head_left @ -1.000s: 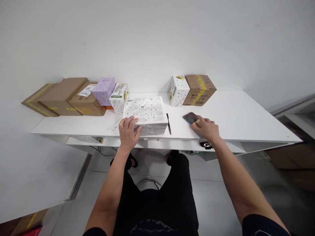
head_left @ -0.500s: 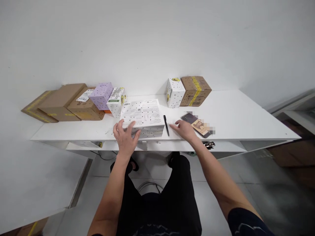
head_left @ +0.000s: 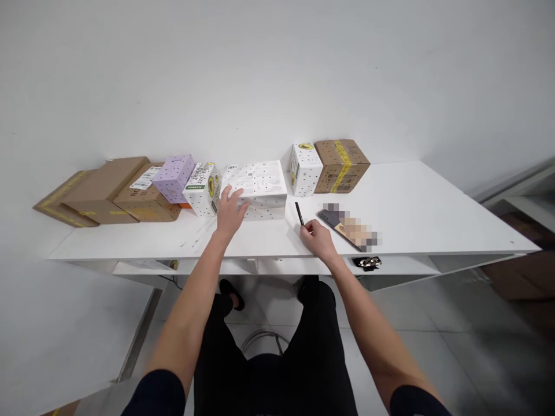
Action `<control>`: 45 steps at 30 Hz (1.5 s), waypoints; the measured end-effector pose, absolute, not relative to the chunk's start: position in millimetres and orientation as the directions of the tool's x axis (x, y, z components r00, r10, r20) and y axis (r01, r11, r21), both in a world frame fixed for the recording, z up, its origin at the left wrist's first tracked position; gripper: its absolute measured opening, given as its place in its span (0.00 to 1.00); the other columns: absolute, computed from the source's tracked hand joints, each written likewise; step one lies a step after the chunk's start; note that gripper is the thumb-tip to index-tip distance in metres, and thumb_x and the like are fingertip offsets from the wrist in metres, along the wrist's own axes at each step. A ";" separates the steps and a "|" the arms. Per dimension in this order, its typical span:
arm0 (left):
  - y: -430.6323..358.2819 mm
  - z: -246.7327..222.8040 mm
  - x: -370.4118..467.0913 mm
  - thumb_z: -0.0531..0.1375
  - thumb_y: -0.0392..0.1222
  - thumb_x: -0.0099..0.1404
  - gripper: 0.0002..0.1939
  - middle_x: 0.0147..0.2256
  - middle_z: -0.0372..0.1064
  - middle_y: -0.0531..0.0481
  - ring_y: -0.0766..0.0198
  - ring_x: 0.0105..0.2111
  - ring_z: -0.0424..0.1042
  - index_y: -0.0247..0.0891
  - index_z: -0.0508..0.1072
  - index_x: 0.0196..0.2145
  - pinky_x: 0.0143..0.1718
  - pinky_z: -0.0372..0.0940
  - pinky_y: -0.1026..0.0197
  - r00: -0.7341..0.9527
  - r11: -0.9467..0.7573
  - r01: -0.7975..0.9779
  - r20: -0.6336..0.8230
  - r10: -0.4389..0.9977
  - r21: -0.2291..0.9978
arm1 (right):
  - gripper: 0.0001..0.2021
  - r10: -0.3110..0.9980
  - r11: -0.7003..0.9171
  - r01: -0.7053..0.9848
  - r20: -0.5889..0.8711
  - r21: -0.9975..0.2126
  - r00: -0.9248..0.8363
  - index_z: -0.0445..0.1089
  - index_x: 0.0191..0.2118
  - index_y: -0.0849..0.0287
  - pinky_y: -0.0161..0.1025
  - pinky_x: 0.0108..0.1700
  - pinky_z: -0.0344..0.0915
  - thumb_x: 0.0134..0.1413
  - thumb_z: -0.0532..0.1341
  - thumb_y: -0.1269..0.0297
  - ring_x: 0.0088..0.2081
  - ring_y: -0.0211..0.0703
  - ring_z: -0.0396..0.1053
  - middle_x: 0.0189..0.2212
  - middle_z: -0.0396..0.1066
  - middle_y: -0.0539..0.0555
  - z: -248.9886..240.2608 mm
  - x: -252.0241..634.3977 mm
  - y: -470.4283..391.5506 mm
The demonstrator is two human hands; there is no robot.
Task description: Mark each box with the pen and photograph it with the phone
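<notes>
A: Take the white box (head_left: 256,188) in the middle of the table (head_left: 416,202) as the marker. Where are the hands?

B: The left hand (head_left: 230,211) lies flat on the box's near left corner, fingers spread wide over the printed sheet on top. It presses rather than grips. The right hand (head_left: 318,238) is to the right of the box, fingers curled narrow around the near end of a black pen (head_left: 299,213), which lies on the table just right of the box.

A: Is the pen lifted?

B: I can't tell. Its far end seems to rest on the tabletop, and the fingertips close on the near end.

A: What else sits around the box?

B: To its left, touching or nearly so, an avocado-print carton (head_left: 202,188), then a lilac box (head_left: 172,177) and brown cartons (head_left: 117,190) along the wall. To its right, another avocado-print box (head_left: 305,167) beside a taped brown box (head_left: 341,164). A phone (head_left: 336,221) lies right of the pen, close to the right hand.

A: How far along does the work look?

B: By my reading, the box stands back in the row against the wall with its sheet on top, so that part seems settled. The pen is only just being taken up; nothing shows writing under way yet.
</notes>
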State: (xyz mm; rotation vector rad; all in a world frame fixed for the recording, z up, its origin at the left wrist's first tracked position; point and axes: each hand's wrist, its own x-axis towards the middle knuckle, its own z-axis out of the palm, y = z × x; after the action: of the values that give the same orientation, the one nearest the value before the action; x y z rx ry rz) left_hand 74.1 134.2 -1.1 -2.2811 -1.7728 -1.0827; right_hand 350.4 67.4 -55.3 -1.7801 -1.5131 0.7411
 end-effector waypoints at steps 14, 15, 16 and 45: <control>238.7 -5.8 135.9 0.57 0.44 0.69 0.24 0.69 0.49 0.39 0.45 0.68 0.52 0.44 0.67 0.61 0.66 0.51 0.40 0.136 -0.352 0.800 0.425 0.895 0.486 | 0.22 0.959 0.092 -0.278 0.009 -0.956 0.284 0.61 0.31 0.54 0.28 0.15 0.47 0.46 0.69 0.45 0.13 0.26 0.50 0.20 0.73 0.46 -79.2 368.7 61.5; 241.7 -4.7 136.2 0.58 0.43 0.69 0.24 0.69 0.48 0.39 0.46 0.68 0.51 0.44 0.66 0.62 0.66 0.50 0.41 0.157 -0.365 0.794 0.416 0.896 0.486 | 0.22 0.957 0.099 -0.262 0.019 -0.960 0.290 0.61 0.31 0.55 0.28 0.15 0.47 0.46 0.69 0.44 0.13 0.27 0.51 0.20 0.73 0.46 -80.0 368.5 61.0; 242.5 -2.9 135.5 0.58 0.42 0.68 0.26 0.70 0.46 0.40 0.46 0.69 0.49 0.45 0.65 0.63 0.67 0.49 0.41 0.178 -0.377 0.792 0.409 0.895 0.480 | 0.22 0.955 0.105 -0.246 0.028 -0.964 0.295 0.60 0.31 0.55 0.28 0.16 0.48 0.46 0.69 0.44 0.13 0.27 0.52 0.21 0.73 0.46 -80.4 368.3 60.5; 0.1 -24.6 34.8 0.65 0.52 0.58 0.30 0.42 0.69 0.49 0.67 0.28 0.69 0.49 0.62 0.56 0.32 0.74 0.56 -0.553 0.087 -0.114 -0.136 0.822 0.990 | 0.18 0.910 0.175 -0.240 0.064 -0.955 0.410 0.60 0.30 0.54 0.27 0.14 0.49 0.46 0.69 0.53 0.13 0.28 0.53 0.18 0.70 0.42 -82.8 365.2 62.5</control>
State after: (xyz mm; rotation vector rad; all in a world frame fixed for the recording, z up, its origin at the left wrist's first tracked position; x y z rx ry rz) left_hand 34.8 0.1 -24.6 -1.1889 -2.6774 -2.6085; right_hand 365.2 62.5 -82.8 -1.0891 -0.7719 0.9405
